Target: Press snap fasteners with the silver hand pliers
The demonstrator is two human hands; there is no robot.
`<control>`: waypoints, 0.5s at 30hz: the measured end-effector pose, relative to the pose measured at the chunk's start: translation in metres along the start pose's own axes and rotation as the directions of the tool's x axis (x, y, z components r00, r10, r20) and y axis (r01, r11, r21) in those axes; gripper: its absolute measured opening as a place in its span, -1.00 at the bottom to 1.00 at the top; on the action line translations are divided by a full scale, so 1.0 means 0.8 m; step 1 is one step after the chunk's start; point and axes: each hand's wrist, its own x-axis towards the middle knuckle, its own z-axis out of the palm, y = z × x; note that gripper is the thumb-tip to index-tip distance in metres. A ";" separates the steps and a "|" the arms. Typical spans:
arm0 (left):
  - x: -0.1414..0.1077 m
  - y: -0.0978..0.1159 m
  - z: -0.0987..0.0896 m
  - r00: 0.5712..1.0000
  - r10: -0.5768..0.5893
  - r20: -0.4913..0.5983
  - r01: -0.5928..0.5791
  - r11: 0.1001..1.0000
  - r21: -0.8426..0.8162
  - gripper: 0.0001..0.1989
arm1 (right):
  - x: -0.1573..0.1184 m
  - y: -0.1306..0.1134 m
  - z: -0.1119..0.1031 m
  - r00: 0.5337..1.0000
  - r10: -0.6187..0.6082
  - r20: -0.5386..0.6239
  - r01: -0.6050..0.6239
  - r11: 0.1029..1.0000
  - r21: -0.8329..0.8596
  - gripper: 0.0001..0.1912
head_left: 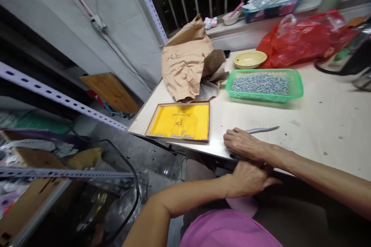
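Note:
My right hand [243,143] rests on the table's front edge, its fingers curled over something I cannot make out. A thin grey strip [262,129] lies on the table just behind it. My left hand [251,179] is just below the table edge, under my right wrist, and its fingers are partly hidden. To the left is a shallow box [208,123] with a yellow bottom [179,117] and several small metal pieces along its near side. A green basket [297,85] farther back holds a heap of small metal pieces [261,83].
A crumpled brown paper bag [185,61] stands behind the box. A cream dish [249,59] and red plastic bags [304,40] are at the back, beside a dark object [348,54] at the right. Metal shelving [58,94] stands at the left.

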 end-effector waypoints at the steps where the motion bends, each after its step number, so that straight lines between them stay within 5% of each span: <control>1: 0.001 -0.001 -0.003 1.000 0.004 -0.008 -0.004 1.000 0.017 -0.43 | 0.001 0.002 -0.001 0.997 0.034 -0.067 -0.031 0.998 0.048 -0.86; 4: 0.010 -0.001 -0.015 0.999 0.010 -0.049 -0.007 0.999 0.049 -0.41 | 0.002 0.022 -0.029 0.929 0.190 -0.317 -0.128 0.970 0.206 -0.83; 7: 0.030 -0.002 -0.022 0.998 0.027 -0.065 -0.024 0.999 0.036 -0.41 | 0.003 0.071 -0.081 0.766 0.391 -0.509 -0.308 0.920 0.244 -0.84; 10: 0.045 -0.016 -0.034 0.997 0.014 -0.070 -0.015 1.000 -0.008 -0.49 | -0.006 0.134 -0.121 0.656 0.568 -0.496 -0.586 0.798 0.140 -0.81; 13: 0.030 -0.057 -0.073 0.977 -0.190 -0.095 0.189 0.982 -0.014 -0.67 | -0.031 0.166 -0.120 0.640 0.640 -0.426 -0.687 0.725 0.057 -0.63; 15: -0.001 -0.097 -0.112 0.876 -0.472 -0.095 0.478 0.876 0.062 -0.75 | -0.053 0.153 -0.099 0.664 0.611 -0.431 -0.653 0.755 0.063 -0.59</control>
